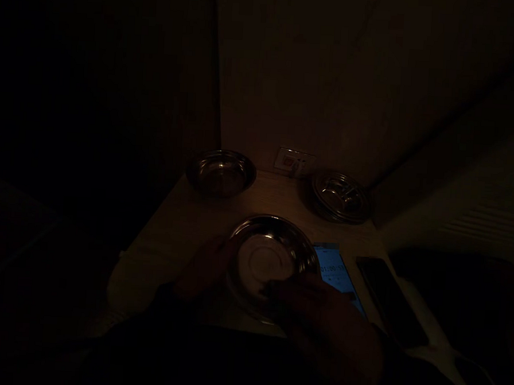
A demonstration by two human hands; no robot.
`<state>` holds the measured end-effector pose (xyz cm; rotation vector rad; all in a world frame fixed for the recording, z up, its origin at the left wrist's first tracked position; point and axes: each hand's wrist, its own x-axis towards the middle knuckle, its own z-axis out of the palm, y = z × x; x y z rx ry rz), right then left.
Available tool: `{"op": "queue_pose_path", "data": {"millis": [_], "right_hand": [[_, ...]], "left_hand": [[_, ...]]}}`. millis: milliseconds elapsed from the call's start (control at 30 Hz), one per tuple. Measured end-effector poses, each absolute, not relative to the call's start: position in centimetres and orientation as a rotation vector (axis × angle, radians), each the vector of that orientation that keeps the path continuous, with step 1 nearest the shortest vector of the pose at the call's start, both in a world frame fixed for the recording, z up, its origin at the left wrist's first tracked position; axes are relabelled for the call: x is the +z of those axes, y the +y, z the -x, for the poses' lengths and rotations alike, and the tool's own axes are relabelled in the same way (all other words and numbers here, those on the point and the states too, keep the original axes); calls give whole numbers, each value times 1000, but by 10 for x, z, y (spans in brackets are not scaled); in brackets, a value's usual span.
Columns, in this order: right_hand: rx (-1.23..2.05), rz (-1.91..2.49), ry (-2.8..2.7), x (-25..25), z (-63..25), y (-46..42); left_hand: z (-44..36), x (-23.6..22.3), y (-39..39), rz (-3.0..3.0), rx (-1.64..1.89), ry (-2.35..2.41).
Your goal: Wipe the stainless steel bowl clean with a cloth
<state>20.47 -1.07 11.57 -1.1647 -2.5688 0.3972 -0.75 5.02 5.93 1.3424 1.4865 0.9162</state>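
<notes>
The scene is very dark. A shiny round metal plate is in front of me near the table's front edge. At its left rim is my left hand, closed on the edge; the fingers are mostly lost in shadow. My right hand reaches over the plate's lower right part with its fingers bent together. A small dark patch shows at those fingertips, and whether it is an object or shadow I cannot make out.
A metal bowl stands at the table's back left corner. Stacked metal plates lie at the back right, by a wall socket. Right of my plate are a lit phone showing a timer and a dark flat slab.
</notes>
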Motion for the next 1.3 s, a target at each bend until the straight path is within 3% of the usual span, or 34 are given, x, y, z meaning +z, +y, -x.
{"op": "queue_pose_path", "data": {"millis": [100,300,567,800,1133,1300], "right_hand": [[320,1257,-2500,118,-212,2],[289,1330,-2381,129,-231,17],[-185,1462,-2673,96,-190,50],[167,1441,-2830,74,-173,55],[998,1192,-2458,86,-131,46],[734,1399,-2706,116,-157,11]], "left_hand": [[11,63,50,-1331,700,1527],[11,62,47,-1364,742,1501],[3,59,44,-1301,867,1603],[-5,53,34,-1226,991,1658],[1,51,34,-1201,1079,1739],[0,56,31,-1186,1063,1743]]}}
